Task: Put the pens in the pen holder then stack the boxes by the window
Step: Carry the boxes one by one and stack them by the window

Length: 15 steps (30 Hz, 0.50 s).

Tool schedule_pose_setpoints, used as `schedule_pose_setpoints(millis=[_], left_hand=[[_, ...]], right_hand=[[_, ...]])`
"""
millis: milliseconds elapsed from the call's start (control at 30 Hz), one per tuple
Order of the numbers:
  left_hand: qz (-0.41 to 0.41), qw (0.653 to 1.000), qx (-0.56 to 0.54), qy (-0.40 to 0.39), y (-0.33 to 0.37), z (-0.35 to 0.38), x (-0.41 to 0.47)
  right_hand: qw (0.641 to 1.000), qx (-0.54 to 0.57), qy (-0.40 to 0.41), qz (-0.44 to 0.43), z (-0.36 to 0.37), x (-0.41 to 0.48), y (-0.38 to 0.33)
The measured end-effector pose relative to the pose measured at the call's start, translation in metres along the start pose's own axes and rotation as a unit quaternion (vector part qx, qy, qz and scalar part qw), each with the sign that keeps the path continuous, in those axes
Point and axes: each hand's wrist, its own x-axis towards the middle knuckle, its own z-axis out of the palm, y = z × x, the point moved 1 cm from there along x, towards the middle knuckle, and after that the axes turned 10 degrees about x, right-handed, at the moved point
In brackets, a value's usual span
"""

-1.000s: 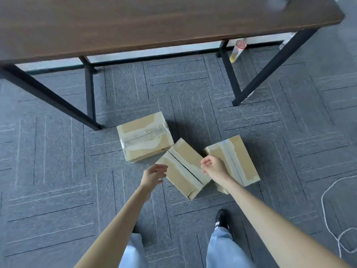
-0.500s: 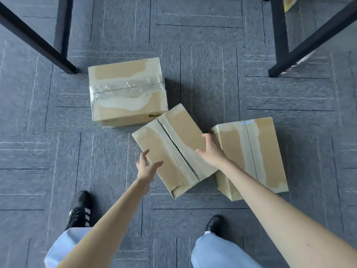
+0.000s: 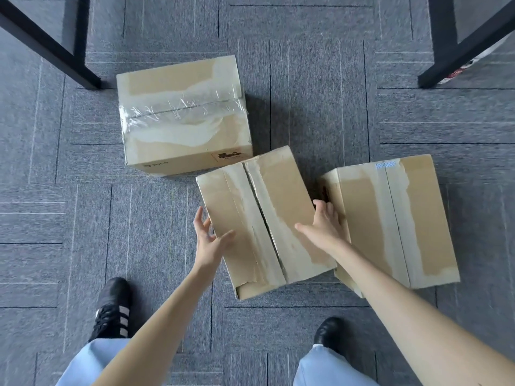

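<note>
Both hands have been brought closer onto the middle box [image 3: 267, 218], which lies on the carpet between two other boxes. It is flanked by the left hand [image 3: 210, 240] and right hand [image 3: 323, 227], each grip spread apart against its sides, nothing clamped.

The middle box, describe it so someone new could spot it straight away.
On the grey carpet lie three cardboard boxes. The middle box sits between both hands, left hand and right hand. Unlike its neighbours, it lies skewed with its near flap torn open.
</note>
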Motion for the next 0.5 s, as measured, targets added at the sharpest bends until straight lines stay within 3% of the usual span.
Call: schedule_pose_setpoints(millis=[167,333,500], left_hand=[[0.025,0.997,0.052,-0.052,-0.016,-0.001,0.004],[-0.022,0.997,0.047,-0.055,-0.03,0.01,0.008],[-0.011,0.996,0.081,-0.044,-0.028,0.006,0.001]], right_hand=[[0.99,0.127,-0.046,0.047,0.008,0.002,0.012],[0.983,0.165,-0.053,0.06,0.014,0.001,0.023],[0.986,0.153,-0.047,0.043,0.008,-0.019,0.02]])
